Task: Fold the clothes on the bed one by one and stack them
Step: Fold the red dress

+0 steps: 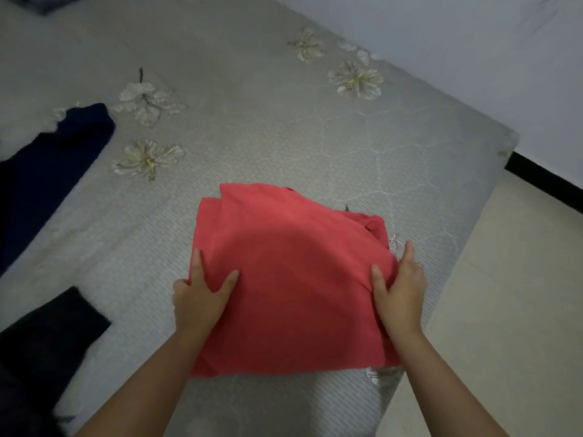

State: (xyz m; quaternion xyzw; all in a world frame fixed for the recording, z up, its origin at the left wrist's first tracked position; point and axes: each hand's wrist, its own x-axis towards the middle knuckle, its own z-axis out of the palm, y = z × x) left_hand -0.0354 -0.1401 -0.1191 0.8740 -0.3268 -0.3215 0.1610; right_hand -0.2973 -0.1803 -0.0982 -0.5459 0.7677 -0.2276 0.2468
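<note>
Red garment [284, 279] lies folded into a rough rectangle on the grey bedspread [252, 137], near the bed's right side, lower centre of view. Left hand [198, 298] grips its left edge: thumb spread on top of the cloth, fingers wrapped around the edge, so clamped on the fabric. Right hand [400, 294] pinches the right edge the same way, thumb on top, forefinger stretched along the side, other fingers tucked under. Far right corner of the garment is bunched, not flat.

Bed edge runs diagonally just right of the right hand; pale floor [504, 294] beyond it, black skirting [542, 184] and white wall [473, 42] at far right. Wide bare bedspread with printed flowers [355, 78] above and left of the garment. Dark navy garment [47, 171] sprawls at left edge, well apart from the red one. Black garment [47, 342] at lower left, near the left forearm, not touching it. Another dark item [47, 3] at top left corner, mostly cut off.
</note>
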